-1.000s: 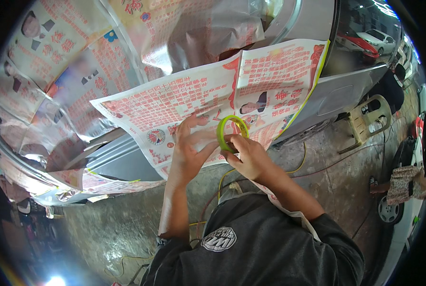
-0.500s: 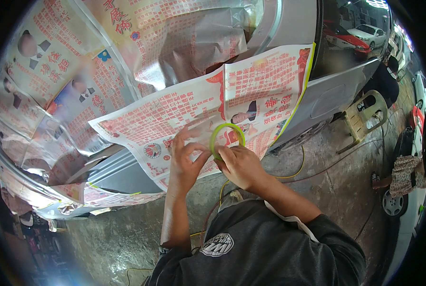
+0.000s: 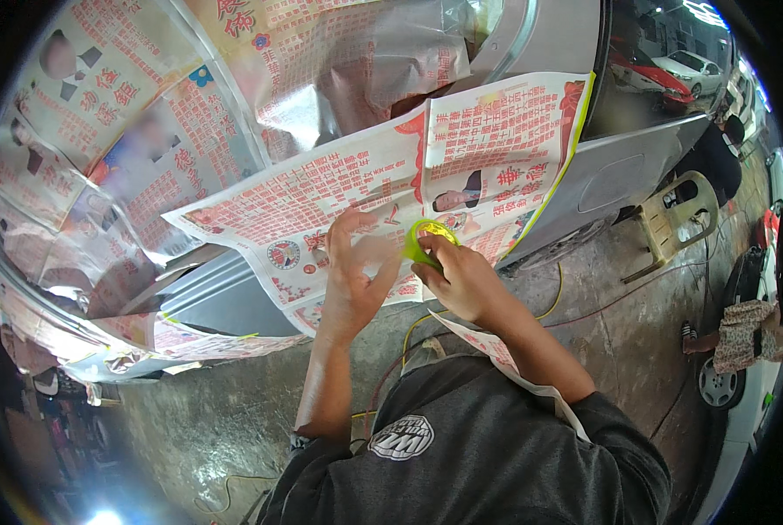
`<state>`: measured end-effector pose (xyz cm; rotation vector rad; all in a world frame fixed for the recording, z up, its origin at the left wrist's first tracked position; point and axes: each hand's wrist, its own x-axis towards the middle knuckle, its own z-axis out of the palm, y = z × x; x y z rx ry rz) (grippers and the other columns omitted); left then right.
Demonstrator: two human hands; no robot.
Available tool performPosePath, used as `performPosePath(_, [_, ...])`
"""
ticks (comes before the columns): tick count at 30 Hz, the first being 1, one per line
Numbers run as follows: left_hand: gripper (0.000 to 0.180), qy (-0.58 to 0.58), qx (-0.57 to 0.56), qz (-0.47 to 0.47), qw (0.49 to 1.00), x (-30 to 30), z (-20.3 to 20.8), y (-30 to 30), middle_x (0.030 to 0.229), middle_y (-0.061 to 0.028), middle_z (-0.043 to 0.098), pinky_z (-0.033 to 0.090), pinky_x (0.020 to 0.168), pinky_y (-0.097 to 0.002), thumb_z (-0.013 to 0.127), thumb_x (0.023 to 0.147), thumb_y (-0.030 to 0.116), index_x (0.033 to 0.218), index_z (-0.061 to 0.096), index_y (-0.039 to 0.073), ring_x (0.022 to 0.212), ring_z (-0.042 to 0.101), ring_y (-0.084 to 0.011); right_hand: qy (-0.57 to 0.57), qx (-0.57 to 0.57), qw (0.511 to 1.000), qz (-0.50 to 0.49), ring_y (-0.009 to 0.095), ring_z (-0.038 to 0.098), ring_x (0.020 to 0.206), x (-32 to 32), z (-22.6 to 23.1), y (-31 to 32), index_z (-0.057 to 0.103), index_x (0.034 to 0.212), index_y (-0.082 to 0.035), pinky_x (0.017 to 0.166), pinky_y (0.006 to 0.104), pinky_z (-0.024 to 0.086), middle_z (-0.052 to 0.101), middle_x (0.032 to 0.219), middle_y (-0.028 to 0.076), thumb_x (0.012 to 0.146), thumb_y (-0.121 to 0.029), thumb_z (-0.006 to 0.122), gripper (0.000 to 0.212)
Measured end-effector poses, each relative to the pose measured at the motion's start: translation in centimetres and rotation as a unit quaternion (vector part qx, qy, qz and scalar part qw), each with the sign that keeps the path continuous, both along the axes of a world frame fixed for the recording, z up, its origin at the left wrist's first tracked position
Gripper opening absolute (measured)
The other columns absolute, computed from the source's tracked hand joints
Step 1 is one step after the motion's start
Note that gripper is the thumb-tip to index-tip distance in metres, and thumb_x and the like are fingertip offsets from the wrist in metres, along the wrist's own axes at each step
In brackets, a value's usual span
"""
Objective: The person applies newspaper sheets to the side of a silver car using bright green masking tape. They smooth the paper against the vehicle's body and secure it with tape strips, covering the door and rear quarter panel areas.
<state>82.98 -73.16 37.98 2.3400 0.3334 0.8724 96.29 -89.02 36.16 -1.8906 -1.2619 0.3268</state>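
Observation:
My right hand (image 3: 461,280) grips a roll of yellow-green masking tape (image 3: 419,245), its fingers over the ring. Just left of the roll, my left hand (image 3: 352,284) has its thumb and fingers apart, with nothing visible in them. Both hands are in front of a printed newspaper sheet (image 3: 321,188) that hangs over the side of a grey car. A strip of yellow-green tape (image 3: 573,144) runs down the sheet's right edge, beside the bare grey panel (image 3: 623,171). Another piece of paper (image 3: 483,339) sticks out beneath my right forearm.
More newspaper (image 3: 137,96) covers the car's front. A beige plastic chair (image 3: 671,232) stands at right near a crouching person (image 3: 713,162). Someone in patterned clothing (image 3: 746,331) is by a white car (image 3: 746,402). A yellow hose (image 3: 556,293) lies on the concrete floor (image 3: 207,429).
The tape roll has turned in my right hand, from an open ring to a tilted side view. My left thumb and finger have parted from their pinch. Paper now shows under my right forearm.

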Motion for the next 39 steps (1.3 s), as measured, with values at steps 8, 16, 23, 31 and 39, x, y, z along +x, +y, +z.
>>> performPosePath(8, [0.019, -0.017, 0.046, -0.009, 0.999, 0.2, -0.5, 0.0, 0.128, -0.0086, 0.056, 0.039, 0.109, -0.0445, 0.085, 0.079, 0.010, 0.094, 0.074, 0.007, 0.132, 0.048, -0.0302, -0.075, -0.086, 0.993, -0.001, 0.045, 0.070, 0.085, -0.6, 1.3, 1.1, 0.059, 0.116, 0.004, 0.074, 0.0497, 0.056, 0.071, 0.089, 0.026, 0.094, -0.019, 0.063, 0.032])
performPosePath(16, [0.012, -0.051, -0.075, 0.098, 0.991, -0.2, -0.6, 1.1, 0.129, -0.0109, 0.056, 0.043, 0.107, -0.0419, 0.076, 0.089, 0.008, 0.099, 0.070, 0.003, 0.125, 0.053, -0.0290, -0.063, -0.013, 0.997, -0.050, 0.042, 0.068, 0.080, 2.6, 2.6, 2.9, 0.067, 0.103, -0.005, 0.070, 0.0484, 0.052, 0.071, 0.089, 0.020, 0.096, -0.016, 0.063, 0.014])
performPosePath(23, [0.015, -0.133, -0.084, 0.243, 0.957, -2.3, -2.9, 4.4, 0.124, -0.0175, 0.063, 0.048, 0.097, -0.0429, 0.069, 0.095, 0.011, 0.106, 0.069, 0.001, 0.115, 0.059, -0.0359, -0.187, 0.088, 0.978, 0.017, 0.039, 0.069, 0.089, 2.8, 1.2, 7.5, 0.063, 0.124, -0.011, 0.070, 0.0488, 0.056, 0.063, 0.111, 0.016, 0.089, -0.004, 0.066, 0.037])
performPosePath(31, [0.017, -0.192, -0.069, 0.412, 0.888, -7.5, -3.0, 9.1, 0.105, -0.0102, 0.067, 0.053, 0.076, -0.0328, 0.072, 0.097, 0.015, 0.106, 0.069, 0.000, 0.092, 0.065, -0.0195, -0.142, 0.063, 0.988, -0.008, 0.036, 0.069, 0.086, 0.9, 3.2, 7.2, 0.062, 0.136, -0.015, 0.072, 0.0458, 0.055, 0.062, 0.108, 0.018, 0.091, 0.001, 0.059, 0.047])
performPosePath(39, [0.035, -0.151, -0.031, 0.445, 0.882, -8.7, -2.6, 11.3, 0.093, -0.0086, 0.060, 0.049, 0.074, -0.0388, 0.087, 0.084, 0.026, 0.090, 0.063, 0.000, 0.079, 0.058, -0.0231, -0.136, 0.065, 0.989, -0.006, 0.036, 0.069, 0.088, 1.2, 2.9, 7.4, 0.061, 0.136, -0.016, 0.072, 0.0457, 0.055, 0.062, 0.108, 0.018, 0.092, 0.001, 0.059, 0.047])
